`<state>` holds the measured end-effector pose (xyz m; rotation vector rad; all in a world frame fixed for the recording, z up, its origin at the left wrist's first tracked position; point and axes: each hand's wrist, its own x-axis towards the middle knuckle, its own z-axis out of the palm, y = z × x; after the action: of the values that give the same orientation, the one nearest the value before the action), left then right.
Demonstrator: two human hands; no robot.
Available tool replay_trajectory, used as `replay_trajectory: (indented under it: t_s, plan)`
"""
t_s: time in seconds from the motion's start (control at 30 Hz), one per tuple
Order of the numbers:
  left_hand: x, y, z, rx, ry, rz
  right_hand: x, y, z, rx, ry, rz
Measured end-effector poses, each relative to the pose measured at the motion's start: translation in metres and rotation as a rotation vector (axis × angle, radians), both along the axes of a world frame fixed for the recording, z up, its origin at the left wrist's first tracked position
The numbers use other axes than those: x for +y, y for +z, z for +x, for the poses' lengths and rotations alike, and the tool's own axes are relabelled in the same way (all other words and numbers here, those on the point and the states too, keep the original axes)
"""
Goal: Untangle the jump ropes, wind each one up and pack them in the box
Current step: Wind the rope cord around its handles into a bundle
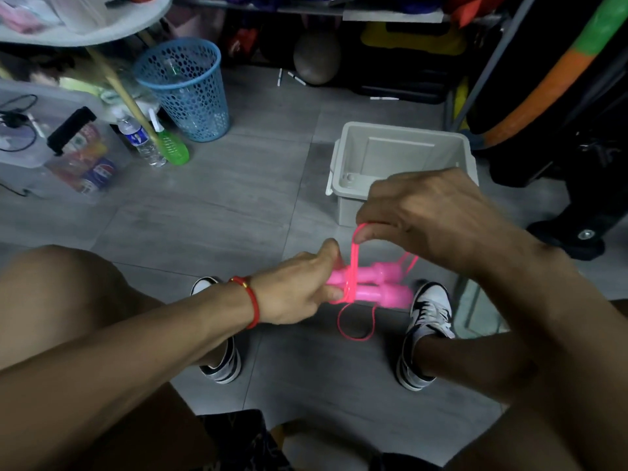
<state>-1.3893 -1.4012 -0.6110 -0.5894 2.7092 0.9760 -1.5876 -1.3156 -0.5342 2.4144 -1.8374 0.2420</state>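
Pink plastic fills the middle of your view: your left hand, a red cord bracelet on its wrist, reaches in from the left and its fingers are curled round one end of the two jump rope handles, which lie side by side and level above the floor between your knees. Several turns of the thin pink rope are wrapped across the handles near that grip, and a loose loop of it hangs below them — clear of the floor, as far as one can tell.

Your right hand is above and just behind the handles, palm down, with thumb and forefinger pinching a strand of the rope and drawing it up taut from the bundle. Another strand trails off the far end of the handles under that wrist.

Below the bundle your two black-and-white sneakers stand apart on the grey tiled floor.

Just beyond your right hand sits the grey plastic box, open-topped, its near corner hidden by your knuckles. Farther left stand a blue mesh wastebasket, a clear water bottle and a green spray bottle.
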Motion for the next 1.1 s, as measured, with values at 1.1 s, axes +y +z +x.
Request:
replay_trajectory:
  t_s: [1.1]
  plan:
    - [-0.052,0.009,0.031,0.553,0.591,0.578,-0.003,-0.084,0.026,-1.035,-0.192,0.595]
